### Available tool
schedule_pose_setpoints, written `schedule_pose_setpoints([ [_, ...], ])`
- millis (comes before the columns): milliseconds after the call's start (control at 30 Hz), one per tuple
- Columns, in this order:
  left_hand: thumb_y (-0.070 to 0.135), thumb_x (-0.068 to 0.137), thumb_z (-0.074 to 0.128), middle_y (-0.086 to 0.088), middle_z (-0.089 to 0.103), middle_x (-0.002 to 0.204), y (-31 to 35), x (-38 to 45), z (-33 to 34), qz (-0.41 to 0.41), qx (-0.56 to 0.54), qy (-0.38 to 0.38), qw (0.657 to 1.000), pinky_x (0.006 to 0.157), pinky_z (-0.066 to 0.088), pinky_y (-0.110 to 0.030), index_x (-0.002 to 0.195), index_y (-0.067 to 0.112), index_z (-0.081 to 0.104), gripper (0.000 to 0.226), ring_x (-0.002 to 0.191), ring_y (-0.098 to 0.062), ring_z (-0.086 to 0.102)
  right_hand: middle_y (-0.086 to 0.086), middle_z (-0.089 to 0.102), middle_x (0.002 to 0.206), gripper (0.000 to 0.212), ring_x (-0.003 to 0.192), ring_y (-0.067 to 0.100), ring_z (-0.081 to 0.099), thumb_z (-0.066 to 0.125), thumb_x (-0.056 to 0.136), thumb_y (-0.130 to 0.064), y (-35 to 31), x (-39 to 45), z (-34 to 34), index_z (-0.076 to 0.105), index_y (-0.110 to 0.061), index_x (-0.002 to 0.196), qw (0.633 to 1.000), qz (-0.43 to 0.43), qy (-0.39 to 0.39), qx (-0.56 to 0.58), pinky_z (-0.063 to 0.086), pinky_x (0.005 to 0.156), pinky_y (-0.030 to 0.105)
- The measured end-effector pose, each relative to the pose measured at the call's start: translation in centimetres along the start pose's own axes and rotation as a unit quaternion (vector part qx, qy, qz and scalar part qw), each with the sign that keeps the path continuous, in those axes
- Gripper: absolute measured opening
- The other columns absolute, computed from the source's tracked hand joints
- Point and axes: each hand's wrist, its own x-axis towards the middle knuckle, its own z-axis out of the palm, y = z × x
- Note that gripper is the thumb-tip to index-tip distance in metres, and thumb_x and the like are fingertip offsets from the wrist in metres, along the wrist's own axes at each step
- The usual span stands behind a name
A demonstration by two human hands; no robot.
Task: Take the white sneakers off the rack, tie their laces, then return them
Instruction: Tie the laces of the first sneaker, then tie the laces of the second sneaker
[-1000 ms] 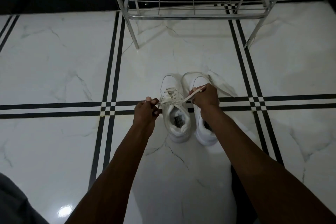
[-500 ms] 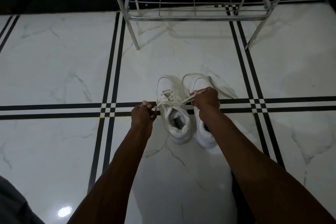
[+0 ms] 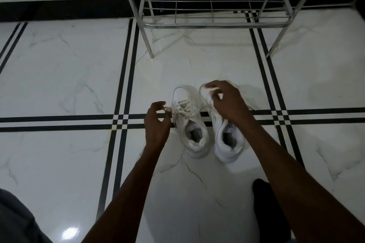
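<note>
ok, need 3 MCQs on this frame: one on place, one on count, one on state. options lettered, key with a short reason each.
1. Where do the white sneakers stand?
A. on the rack's lowest shelf
B. on the floor in front of the rack
C. on the person's lap

2. How many sneakers are in view?
A. one
B. two
C. three

3. What is the left hand doing?
A. pinching a lace of the left-side sneaker
B. gripping the rack
C. resting flat on the floor

Key:
1 B: both sit on the marble floor, nearer the camera than the metal rack.
2 B: a pair stands side by side, heels toward the camera.
3 A: its fingertips hold a lace at that shoe's side; the right hand holds a lace too.
</note>
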Motion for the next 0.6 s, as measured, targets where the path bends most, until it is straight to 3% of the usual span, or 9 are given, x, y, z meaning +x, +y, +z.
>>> schedule_pose_setpoints([
  [33,0.045,0.098,0.061,0.003,0.069,0.114,0.2,0.0,0.2,-0.006,0.009,-0.024,1.000,0.088,0.057,-0.034,0.119,0.023,0.065,0.031,0.103,-0.011,0.066,0.006,0.068,0.126,0.030,0.108,0.020,0.067,0.059,0.094,-0.010,-0.6,-0.1,-0.3,0.068,-0.016,0.123,0.997,0.000,-0.075,-0.010,0.054,0.096,0.035],
  [100,0.059,0.093,0.060,0.003,0.071,0.111,0.6,-0.3,0.6,-0.041,0.020,-0.083,0.996,0.088,0.060,-0.040,0.115,0.025,0.069,0.041,0.103,-0.012,0.068,0.006,0.063,0.138,0.045,0.116,0.019,0.064,0.065,0.093,-0.028,-1.3,-0.4,0.0,0.059,-0.021,0.137,0.966,0.035,-0.233,-0.103,0.052,0.098,0.031],
  [167,0.061,0.092,0.060,0.006,0.069,0.110,0.8,-0.9,1.2,-0.055,0.011,-0.116,0.992,0.089,0.061,-0.047,0.120,0.023,0.067,0.048,0.108,-0.016,0.067,0.008,0.054,0.147,0.064,0.129,0.026,0.056,0.066,0.090,-0.033,-1.8,-1.0,1.2,0.045,-0.016,0.148,0.930,0.053,-0.306,-0.194,0.045,0.104,0.034],
  [333,0.068,0.094,0.047,-0.003,0.070,0.118,0.8,-0.7,1.1,-0.115,-0.053,-0.136,0.983,0.086,0.062,-0.050,0.123,0.024,0.064,0.056,0.109,-0.024,0.069,0.017,0.067,0.122,0.043,0.109,0.035,0.065,0.065,0.087,-0.016,-1.7,-2.3,4.5,0.057,-0.006,0.128,0.955,0.066,-0.234,-0.168,0.055,0.091,0.042],
  [467,0.064,0.101,0.032,-0.012,0.075,0.105,0.3,-0.2,-0.2,-0.085,-0.036,-0.087,0.992,0.094,0.056,-0.054,0.108,0.013,0.070,0.064,0.102,-0.030,0.070,0.019,0.066,0.128,0.046,0.118,0.037,0.062,0.069,0.087,-0.015,-1.8,-2.6,5.7,0.059,-0.004,0.131,0.968,0.044,-0.221,-0.112,0.052,0.098,0.043],
  [600,0.059,0.104,0.026,-0.011,0.076,0.103,-0.1,-0.1,-0.9,-0.085,-0.042,-0.086,0.992,0.093,0.058,-0.048,0.108,0.007,0.071,0.069,0.100,-0.026,0.071,0.019,0.067,0.126,0.045,0.115,0.035,0.064,0.070,0.086,-0.012,-1.7,-3.1,6.7,0.061,-0.003,0.129,0.978,0.036,-0.188,-0.078,0.052,0.096,0.040],
])
